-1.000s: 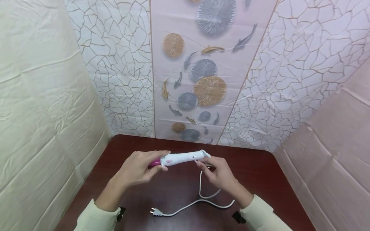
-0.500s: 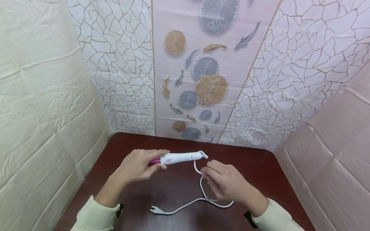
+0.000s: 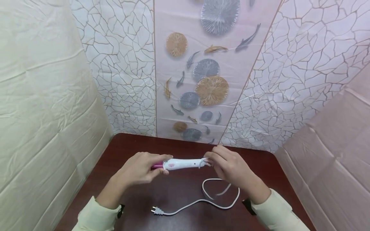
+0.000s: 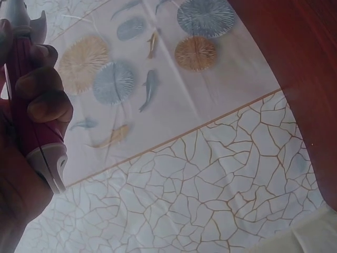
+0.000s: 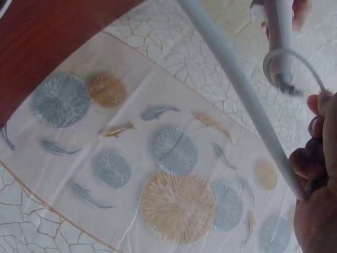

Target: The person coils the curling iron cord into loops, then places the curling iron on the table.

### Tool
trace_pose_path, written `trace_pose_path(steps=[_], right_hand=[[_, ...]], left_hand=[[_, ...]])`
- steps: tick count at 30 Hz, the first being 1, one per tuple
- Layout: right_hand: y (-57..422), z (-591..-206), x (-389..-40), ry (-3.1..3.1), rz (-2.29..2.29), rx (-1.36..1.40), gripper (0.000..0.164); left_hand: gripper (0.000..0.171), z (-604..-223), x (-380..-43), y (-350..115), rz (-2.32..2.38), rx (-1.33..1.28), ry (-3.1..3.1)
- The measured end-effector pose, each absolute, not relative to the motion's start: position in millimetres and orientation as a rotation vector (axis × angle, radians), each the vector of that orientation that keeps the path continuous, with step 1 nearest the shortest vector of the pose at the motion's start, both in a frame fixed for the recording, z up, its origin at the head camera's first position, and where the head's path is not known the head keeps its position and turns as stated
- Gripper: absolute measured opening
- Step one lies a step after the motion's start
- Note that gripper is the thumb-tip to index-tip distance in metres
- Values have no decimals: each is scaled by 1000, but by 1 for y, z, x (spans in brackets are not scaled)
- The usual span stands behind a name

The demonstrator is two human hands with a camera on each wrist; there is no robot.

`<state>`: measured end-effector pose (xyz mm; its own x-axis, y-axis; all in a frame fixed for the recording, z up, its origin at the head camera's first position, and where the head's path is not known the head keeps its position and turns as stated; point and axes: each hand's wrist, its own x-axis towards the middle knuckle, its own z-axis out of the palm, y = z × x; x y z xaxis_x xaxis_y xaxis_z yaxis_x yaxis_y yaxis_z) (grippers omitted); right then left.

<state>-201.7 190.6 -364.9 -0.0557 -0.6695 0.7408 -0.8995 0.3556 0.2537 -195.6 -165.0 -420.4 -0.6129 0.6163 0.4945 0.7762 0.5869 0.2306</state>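
Gripping hair iron (image 3: 184, 163)—left hand (image 3: 140, 167); cord (image 5: 238, 87)—right hand (image 3: 231, 164).

The wand (image 3: 185, 163) is up over the table (image 3: 179, 191). My left hand (image 3: 140, 168) is round its left part. My right hand (image 3: 231, 165) is by its right end, with some cord (image 3: 225, 208) in it. More cord lies on the table, nearer me than the wand. The plug (image 3: 157, 210) is nearer me too. The wall (image 3: 124, 70) is behind the wand.
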Motion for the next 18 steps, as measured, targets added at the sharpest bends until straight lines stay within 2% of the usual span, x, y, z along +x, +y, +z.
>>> trace_pose_path(steps=[5, 11, 18], right_hand=[[197, -356, -210, -1805, 347, 1263, 34], [201, -344, -221, -1807, 373, 1226, 31], [203, -356, -235, -1893, 437, 1214, 32]], left_hand=[[46, -423, -192, -163, -605, -1151, -2481], [45, -425, -186, -160, -652, -1191, -2472], [48, -418, -179, -158, -673, -1234, -2384]])
